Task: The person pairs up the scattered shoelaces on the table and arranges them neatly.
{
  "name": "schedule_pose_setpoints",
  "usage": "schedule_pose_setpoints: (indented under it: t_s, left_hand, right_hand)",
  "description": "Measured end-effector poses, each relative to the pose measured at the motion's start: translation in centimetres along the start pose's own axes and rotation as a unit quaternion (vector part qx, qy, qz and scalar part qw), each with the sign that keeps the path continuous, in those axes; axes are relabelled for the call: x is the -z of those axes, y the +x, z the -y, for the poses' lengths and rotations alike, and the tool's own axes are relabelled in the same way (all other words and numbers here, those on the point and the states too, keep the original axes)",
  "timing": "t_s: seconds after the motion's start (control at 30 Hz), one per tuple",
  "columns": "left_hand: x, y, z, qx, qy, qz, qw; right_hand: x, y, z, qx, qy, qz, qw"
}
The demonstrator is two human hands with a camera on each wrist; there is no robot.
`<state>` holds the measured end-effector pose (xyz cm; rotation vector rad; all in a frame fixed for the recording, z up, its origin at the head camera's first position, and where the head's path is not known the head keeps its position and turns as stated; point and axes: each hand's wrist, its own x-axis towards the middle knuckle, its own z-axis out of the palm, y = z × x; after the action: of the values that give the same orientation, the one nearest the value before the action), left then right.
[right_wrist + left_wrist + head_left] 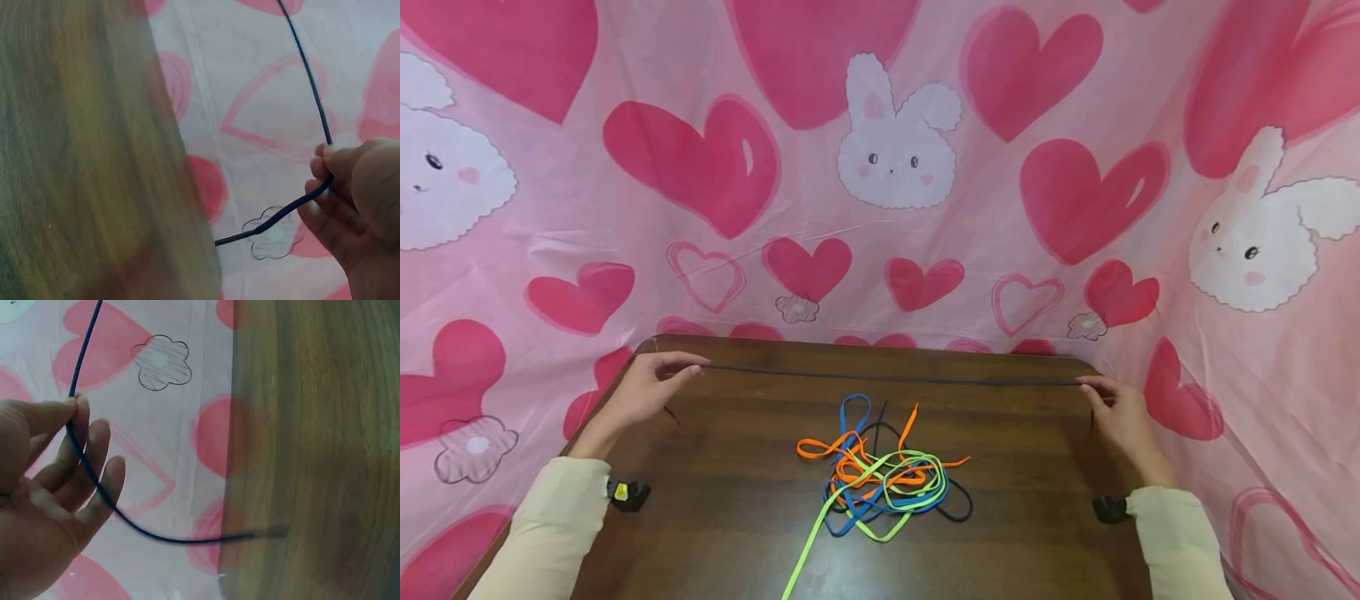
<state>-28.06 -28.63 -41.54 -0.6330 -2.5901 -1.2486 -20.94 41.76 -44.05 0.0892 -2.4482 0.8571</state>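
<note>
A thin dark navy cord (880,379), like a round shoelace, stretches nearly straight across the far part of the table. My left hand (651,387) pinches it near one end between thumb and forefinger; in the left wrist view the loose tail of the cord (169,540) curves down past the other fingers. My right hand (1116,410) pinches it near the other end, and a short tail (281,215) hangs below the fingers in the right wrist view. Between the hands, nearer to me, lies a tangled pile of flat laces: orange (816,450), lime green (808,546), blue (855,398) and black (970,504).
The dark brown wooden table (722,517) has rounded far corners. A pink cloth (805,217) printed with hearts and rabbits hangs behind it and at both sides. One end of the green lace runs toward the near edge of the view.
</note>
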Motion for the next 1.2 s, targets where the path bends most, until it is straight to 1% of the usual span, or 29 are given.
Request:
schedule_pose_setpoints:
  t_s: [0.13, 0.27, 0.4, 0.5, 0.6, 0.7, 0.77, 0.87, 0.97, 1.1, 1.2]
  left_hand:
    - [-0.1, 0.0, 0.9, 0.014, 0.011, -0.023, 0.9996]
    - [-0.3, -0.1, 1.4, 0.023, 0.018, -0.043, 0.9986]
    - [-0.4, -0.2, 1.9, 0.042, 0.041, -0.05, 0.997]
    - [-0.5, -0.3, 2.3, 0.055, 0.067, -0.058, 0.9945]
    - [-0.5, -0.5, 2.6, 0.063, 0.09, -0.07, 0.9915]
    - [-0.4, -0.9, 3.0, 0.057, 0.115, -0.066, 0.9896]
    - [-0.4, -1.0, 3.3, 0.043, 0.13, -0.055, 0.9891]
    - [-0.4, -1.0, 3.9, 0.02, 0.148, -0.043, 0.9879]
    - [-0.5, -1.0, 4.6, 0.006, 0.163, -0.053, 0.9852]
    - [-0.3, -1.2, 5.4, 0.015, 0.168, -0.065, 0.9836]
    - [0.0, -1.4, 5.9, 0.023, 0.164, -0.06, 0.9844]
  right_hand:
    - [0.0, -0.1, -1.0, -0.001, -0.011, 0.004, 1.0]
    - [0.0, -0.5, -2.0, -0.034, -0.037, -0.005, 0.999]
    - [0.0, -0.9, -2.7, -0.06, -0.061, -0.022, 0.996]
    - [0.0, -1.0, -3.2, -0.059, -0.067, -0.032, 0.996]
    - [0.1, -1.1, -3.6, -0.05, -0.075, -0.025, 0.996]
    - [0.2, -1.3, -3.9, -0.045, -0.081, -0.001, 0.996]
    - [0.2, -1.4, -4.0, -0.044, -0.085, 0.013, 0.995]
    - [0.2, -1.6, -4.4, -0.046, -0.088, 0.017, 0.995]
    - [0.2, -1.8, -5.0, -0.051, -0.094, 0.014, 0.994]
    - [0.4, -1.8, -5.8, -0.062, -0.107, 0.027, 0.992]
    - [0.5, -1.8, -6.3, -0.073, -0.11, 0.059, 0.989]
